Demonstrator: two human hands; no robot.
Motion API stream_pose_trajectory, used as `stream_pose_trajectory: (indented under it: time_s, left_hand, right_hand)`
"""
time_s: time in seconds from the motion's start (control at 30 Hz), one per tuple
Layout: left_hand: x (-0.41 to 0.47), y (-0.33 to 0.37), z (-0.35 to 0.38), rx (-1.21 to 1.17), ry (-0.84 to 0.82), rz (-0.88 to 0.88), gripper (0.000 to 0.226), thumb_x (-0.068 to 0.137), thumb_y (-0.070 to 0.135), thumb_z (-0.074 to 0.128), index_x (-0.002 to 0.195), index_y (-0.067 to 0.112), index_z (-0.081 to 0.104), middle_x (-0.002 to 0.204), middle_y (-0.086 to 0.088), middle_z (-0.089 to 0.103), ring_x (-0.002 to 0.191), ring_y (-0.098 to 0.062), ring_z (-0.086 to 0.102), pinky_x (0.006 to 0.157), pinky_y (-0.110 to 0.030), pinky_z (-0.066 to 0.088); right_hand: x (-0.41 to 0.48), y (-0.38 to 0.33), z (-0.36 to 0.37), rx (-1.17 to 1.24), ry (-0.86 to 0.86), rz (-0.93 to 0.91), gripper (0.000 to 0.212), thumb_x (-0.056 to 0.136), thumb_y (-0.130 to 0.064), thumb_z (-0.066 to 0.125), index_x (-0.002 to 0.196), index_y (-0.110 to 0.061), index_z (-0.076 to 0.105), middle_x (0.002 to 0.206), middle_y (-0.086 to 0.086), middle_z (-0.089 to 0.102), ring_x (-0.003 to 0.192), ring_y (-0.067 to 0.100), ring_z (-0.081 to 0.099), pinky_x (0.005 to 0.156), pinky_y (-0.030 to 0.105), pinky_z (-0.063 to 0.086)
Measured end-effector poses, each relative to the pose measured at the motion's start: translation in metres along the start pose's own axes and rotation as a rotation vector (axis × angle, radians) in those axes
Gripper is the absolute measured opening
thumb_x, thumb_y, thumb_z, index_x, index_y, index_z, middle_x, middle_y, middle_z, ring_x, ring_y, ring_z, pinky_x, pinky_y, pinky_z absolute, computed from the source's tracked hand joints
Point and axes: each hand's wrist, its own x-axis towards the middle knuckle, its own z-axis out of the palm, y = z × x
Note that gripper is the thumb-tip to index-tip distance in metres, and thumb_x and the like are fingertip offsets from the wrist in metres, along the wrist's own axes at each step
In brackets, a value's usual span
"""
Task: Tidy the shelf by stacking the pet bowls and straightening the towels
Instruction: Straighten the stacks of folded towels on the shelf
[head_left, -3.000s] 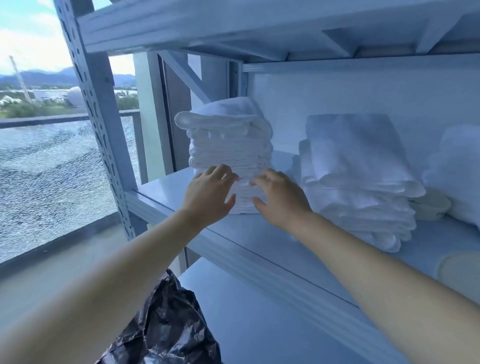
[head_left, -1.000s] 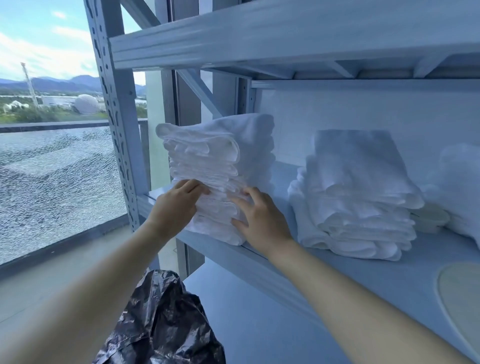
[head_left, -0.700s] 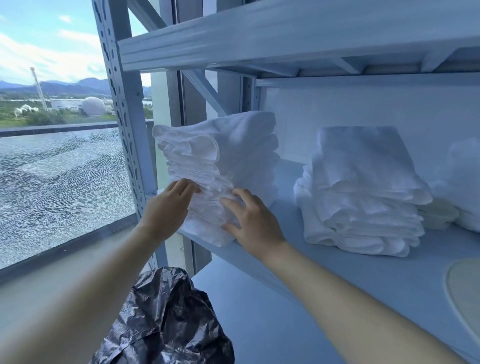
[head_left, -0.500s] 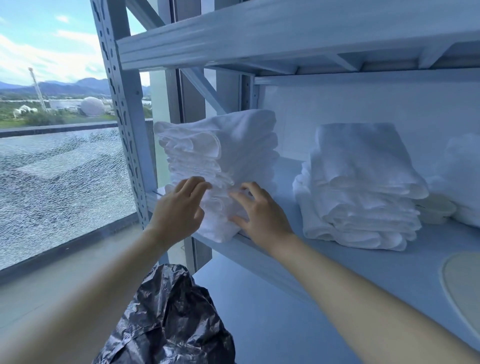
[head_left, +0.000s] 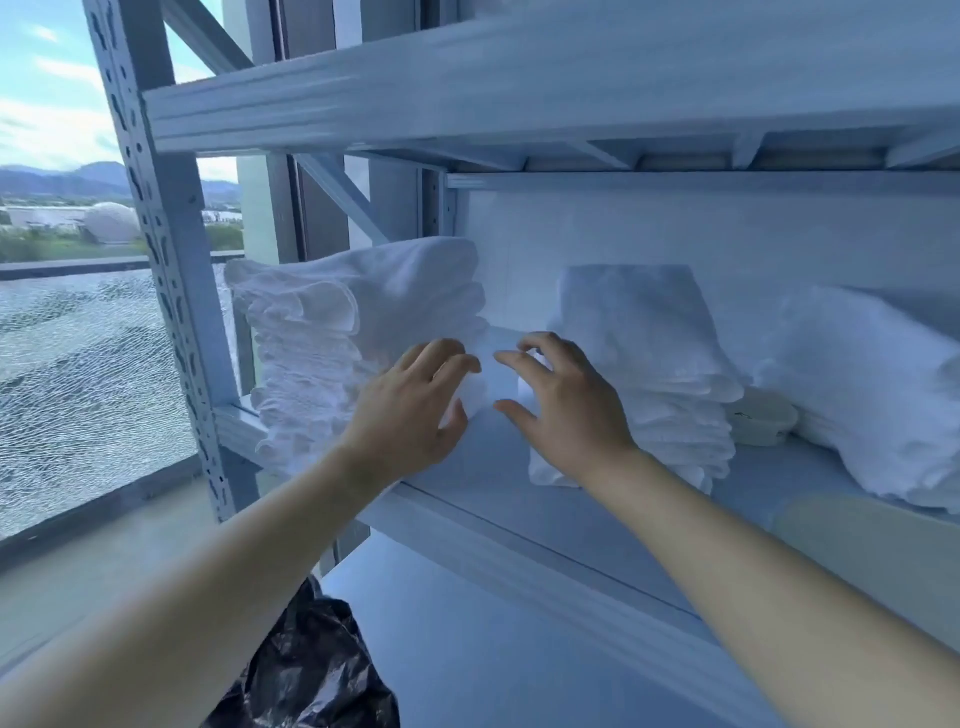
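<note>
Fingers (head_left: 447, 361) on both hands are loosely spread and a bit curled, and as far as I can see they're holding nothing. The left hand (head_left: 410, 410) hovers right at the right side of the left towel stack (head_left: 353, 338). Its thumb might be brushing the bottom corner, honestly can't tell. The right hand (head_left: 566, 410) is in front of the left edge of the middle towel stack (head_left: 644, 353), with a bare strip of shelf (head_left: 519, 499) showing between the two hands.

Progress-wise I'd call it early days. The left stack sits at the left end of the shelf, right up at the near edge. It's standing upright, but the folded edges facing us look wavy and uneven. The middle stack is further back and looks slumped, with the upper towels draped over the lower ones. Over on the right is a fluffy towel pile (head_left: 872, 384) that's more of a heap than a stack.

Bowls look untouched to me. One small cream bowl (head_left: 761, 423) is tucked between the middle stack and the fluffy pile. A second cream round thing (head_left: 872, 551), probably another bowl, sits at the near right, well apart from it. So no stacking yet, and at least two towel piles probably need squaring up.
</note>
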Motion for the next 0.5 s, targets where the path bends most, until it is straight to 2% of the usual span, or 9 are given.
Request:
stream_pose_trajectory:
  time_s: [0.13, 0.27, 0.4, 0.5]
  left_hand:
    - [0.026, 0.032, 0.022, -0.096, -0.058, -0.032, 0.045, 0.076, 0.030, 0.063, 0.118, 0.020, 0.051, 0.120, 0.001, 0.052, 0.105, -0.023, 0.054, 0.055, -0.028, 0.046]
    - [0.047, 0.056, 0.046, -0.198, -0.180, -0.061, 0.072, 0.071, 0.047, 0.067, 0.133, 0.031, 0.033, 0.138, 0.007, 0.033, 0.120, -0.019, 0.040, 0.062, -0.030, 0.044]
    - [0.063, 0.076, 0.064, -0.197, -0.233, -0.028, 0.086, 0.069, 0.050, 0.068, 0.139, 0.039, 0.020, 0.147, 0.008, 0.020, 0.128, -0.023, 0.033, 0.065, -0.034, 0.050]
    - [0.072, 0.088, 0.075, -0.238, -0.238, -0.029, 0.087, 0.067, 0.043, 0.072, 0.140, 0.040, 0.026, 0.149, 0.005, 0.019, 0.132, -0.027, 0.024, 0.073, -0.040, 0.054]
  right_hand:
    - [-0.007, 0.032, -0.023, -0.083, 0.009, 0.031, 0.045, 0.074, -0.024, 0.076, 0.116, -0.016, 0.062, 0.116, 0.008, 0.058, 0.106, 0.029, 0.056, 0.080, 0.035, 0.047]
    - [-0.020, 0.067, -0.041, -0.176, -0.031, 0.086, 0.053, 0.071, -0.028, 0.078, 0.118, -0.014, 0.060, 0.122, 0.011, 0.056, 0.111, 0.032, 0.054, 0.090, 0.041, 0.043]
    - [-0.035, 0.100, -0.052, -0.264, -0.192, 0.169, 0.063, 0.078, -0.042, 0.068, 0.133, -0.022, 0.045, 0.143, 0.002, 0.037, 0.131, 0.022, 0.034, 0.103, 0.046, 0.032]
    - [-0.044, 0.119, -0.057, -0.242, -0.289, 0.230, 0.073, 0.077, -0.045, 0.067, 0.139, -0.029, 0.033, 0.150, -0.005, 0.020, 0.137, 0.017, 0.018, 0.104, 0.054, 0.030]
